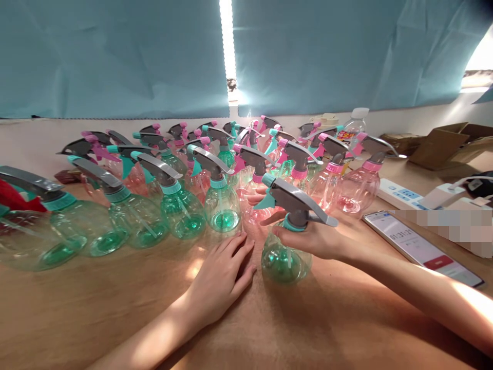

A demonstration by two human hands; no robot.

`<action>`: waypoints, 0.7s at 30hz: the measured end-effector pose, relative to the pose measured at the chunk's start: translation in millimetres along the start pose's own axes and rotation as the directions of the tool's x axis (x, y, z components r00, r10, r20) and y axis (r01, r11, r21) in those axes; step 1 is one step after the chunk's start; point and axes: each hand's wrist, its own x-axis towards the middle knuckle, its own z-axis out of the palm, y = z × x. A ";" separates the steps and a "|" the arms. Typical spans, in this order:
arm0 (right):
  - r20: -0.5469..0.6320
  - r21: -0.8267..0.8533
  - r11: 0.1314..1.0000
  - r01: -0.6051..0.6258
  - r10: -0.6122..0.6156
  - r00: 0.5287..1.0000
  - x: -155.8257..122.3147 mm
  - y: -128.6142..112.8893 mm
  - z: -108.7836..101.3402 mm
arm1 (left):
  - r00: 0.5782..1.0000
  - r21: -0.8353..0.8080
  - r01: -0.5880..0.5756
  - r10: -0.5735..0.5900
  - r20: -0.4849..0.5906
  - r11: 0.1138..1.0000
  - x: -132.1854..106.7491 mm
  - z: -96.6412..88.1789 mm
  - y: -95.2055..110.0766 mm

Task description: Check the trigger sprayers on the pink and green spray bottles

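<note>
My right hand (308,237) is wrapped round the neck of a green spray bottle (285,259) with a grey trigger head, standing upright on the brown table (269,329). My left hand (221,275) lies flat on the table just left of that bottle, fingers stretched out and empty. Right behind my hands runs a row of green spray bottles (221,205), the nearest one a little beyond my left fingertips.
Several green bottles (115,226) stretch to the left and several pink spray bottles (354,187) stand behind and to the right. A phone showing a timer (419,249) lies at the right, with a white power strip (400,194) and cardboard boxes (442,144) beyond. A blue curtain (115,56) hangs at the back.
</note>
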 end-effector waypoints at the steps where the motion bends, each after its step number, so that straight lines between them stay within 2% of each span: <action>1: -0.005 0.005 1.000 0.005 -0.005 1.000 0.0 0.6 0.2 | 1.000 0.001 0.000 0.000 0.005 1.000 0.2 -0.3 0.2; 5: -0.025 -0.032 0.999 0.039 -0.040 0.999 -2.4 6.4 0.1 | 1.000 0.007 -0.003 0.003 0.004 1.000 0.7 -1.8 1.0; 10: 0.006 -0.029 1.000 -0.003 0.003 1.000 -4.5 11.6 -1.1 | 1.000 0.023 -0.002 0.001 0.014 1.000 0.4 -2.0 0.6; 21: 0.002 0.108 0.994 -0.037 0.036 0.999 -3.4 9.3 1.2 | 1.000 0.018 0.005 -0.005 0.014 1.000 -0.3 -0.8 -1.4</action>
